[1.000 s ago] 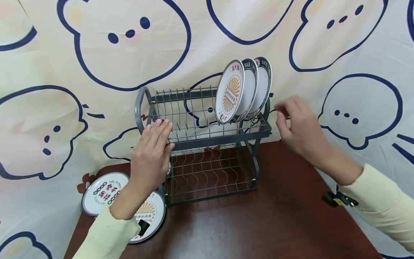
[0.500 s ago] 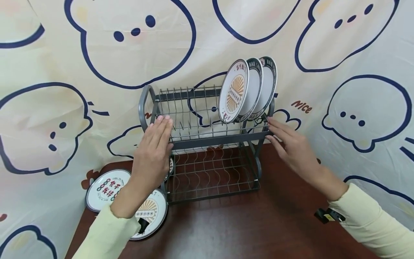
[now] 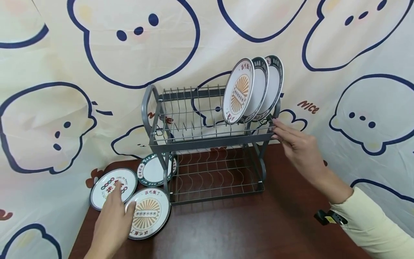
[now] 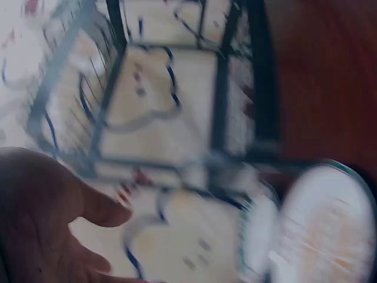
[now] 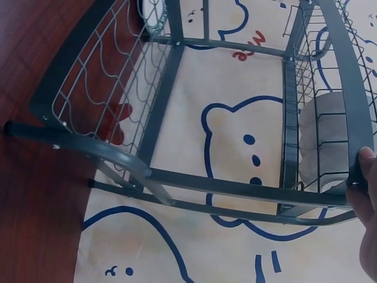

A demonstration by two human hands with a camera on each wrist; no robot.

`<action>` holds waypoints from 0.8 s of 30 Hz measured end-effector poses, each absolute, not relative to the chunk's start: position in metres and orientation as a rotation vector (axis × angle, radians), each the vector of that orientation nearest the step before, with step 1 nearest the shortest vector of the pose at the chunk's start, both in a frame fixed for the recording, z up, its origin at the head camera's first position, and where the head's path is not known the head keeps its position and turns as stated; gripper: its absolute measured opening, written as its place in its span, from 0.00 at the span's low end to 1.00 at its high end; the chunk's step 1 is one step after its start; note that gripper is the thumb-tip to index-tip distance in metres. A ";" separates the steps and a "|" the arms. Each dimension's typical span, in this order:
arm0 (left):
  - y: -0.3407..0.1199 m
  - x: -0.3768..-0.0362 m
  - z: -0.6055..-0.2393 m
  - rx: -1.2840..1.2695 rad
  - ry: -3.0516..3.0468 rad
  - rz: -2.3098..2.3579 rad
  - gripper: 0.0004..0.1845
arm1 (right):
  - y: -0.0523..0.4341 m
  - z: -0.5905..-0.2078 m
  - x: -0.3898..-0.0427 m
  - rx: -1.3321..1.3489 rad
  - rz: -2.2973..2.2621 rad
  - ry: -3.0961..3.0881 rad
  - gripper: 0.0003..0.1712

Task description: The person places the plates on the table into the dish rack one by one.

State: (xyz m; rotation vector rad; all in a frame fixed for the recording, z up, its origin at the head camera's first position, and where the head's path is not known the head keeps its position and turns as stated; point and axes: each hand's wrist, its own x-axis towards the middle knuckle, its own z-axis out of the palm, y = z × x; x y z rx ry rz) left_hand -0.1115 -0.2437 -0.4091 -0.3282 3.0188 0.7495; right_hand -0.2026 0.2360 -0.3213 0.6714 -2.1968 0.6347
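We read "HAO" on the dark rim of one plate standing in the rack (image 3: 207,140), and the same letters on the green-rimmed plate (image 3: 154,169) lying flat on the desk (image 3: 258,223). The word "nice" is printed in brown on the cloth backdrop (image 3: 48,72), right of the rack. The other plates carry Chinese characters that we cannot make out surely.

The desk is dark reddish wood. Behind it and around its sides hangs the cream cloth, covered with large navy-outlined cartoon faces.

The grey two-tier wire rack stands at the back of the desk. Three plates (image 3: 255,90) stand upright in the right end of its upper tier; the front one bears an orange sunburst. The lower tier holds nothing that we can see.

Our right hand (image 3: 299,149) reaches to the right end of the upper tier, its fingers stretched out and touching the frame; the right wrist view shows a fingertip resting against the grey bar.

Our left hand (image 3: 111,219) lies low at the desk's left front, fingers relaxed and slightly spread, resting on two flat plates: the dotted plate (image 3: 106,185) on the left and the sunburst plate (image 3: 150,214) beside it. The green-rimmed plate lies just behind them, partly under the rack's left leg. The left wrist view is too blurred to add more.
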 end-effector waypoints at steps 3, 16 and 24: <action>-0.276 -0.107 -0.441 -0.499 2.781 0.587 0.46 | 0.234 -0.319 -0.202 0.656 0.633 -2.191 0.21; -0.306 -0.100 -0.523 -0.886 2.443 1.003 0.44 | 0.233 -0.319 -0.200 0.627 0.652 -2.174 0.20; -0.311 -0.111 -0.539 -1.073 2.139 1.601 0.40 | 0.233 -0.321 -0.201 0.628 0.667 -2.148 0.19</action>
